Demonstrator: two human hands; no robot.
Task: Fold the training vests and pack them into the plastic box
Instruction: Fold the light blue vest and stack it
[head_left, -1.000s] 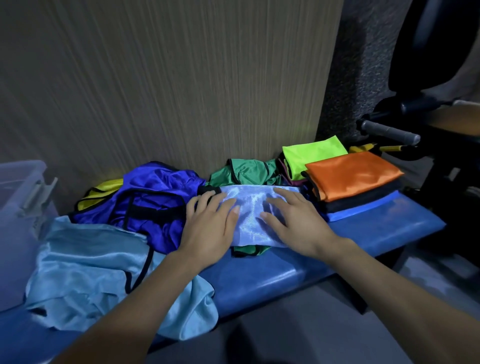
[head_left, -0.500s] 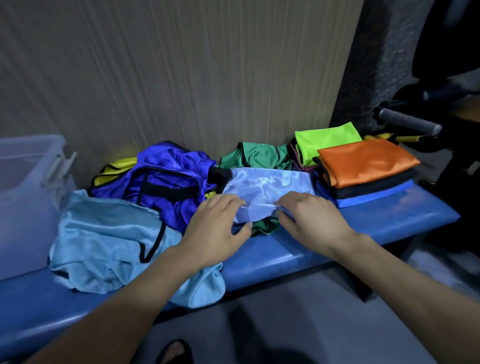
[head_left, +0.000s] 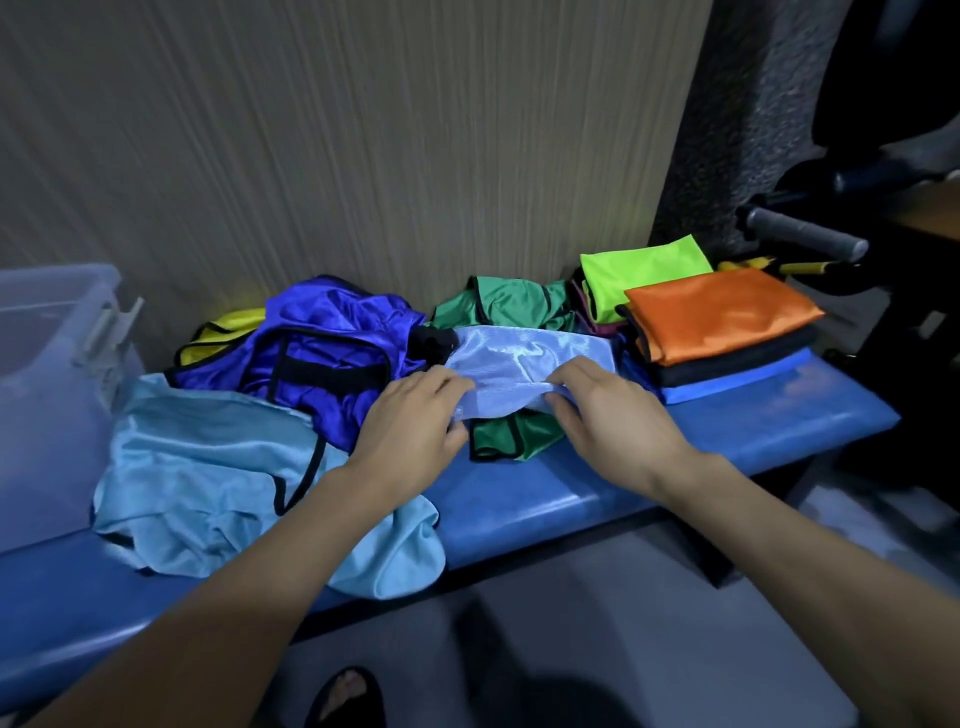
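Observation:
A folded pale blue vest (head_left: 514, 358) lies on the blue bench (head_left: 571, 499), on top of a green vest (head_left: 511, 441). My left hand (head_left: 410, 431) and my right hand (head_left: 608, 415) each pinch its near edge and lift it slightly. Left of them lie a crumpled royal blue vest (head_left: 332, 353), a yellow vest (head_left: 223, 338) and a loose light blue vest (head_left: 218, 478). On the right stands a pile of folded vests with an orange one (head_left: 717, 312) on top and a lime one (head_left: 644, 270) behind. The clear plastic box (head_left: 47, 364) stands at the far left.
A wood-grain wall (head_left: 363, 145) runs behind the bench. To the right are dark exercise equipment with a grey padded bar (head_left: 805, 241) and a yellow-handled object (head_left: 753, 266). A sandalled foot (head_left: 348, 696) shows on the grey floor below.
Both hands slid from lying flat on the pale blue vest back to its near edge and now grip and raise that edge. The view shifted left, so more of the box shows.

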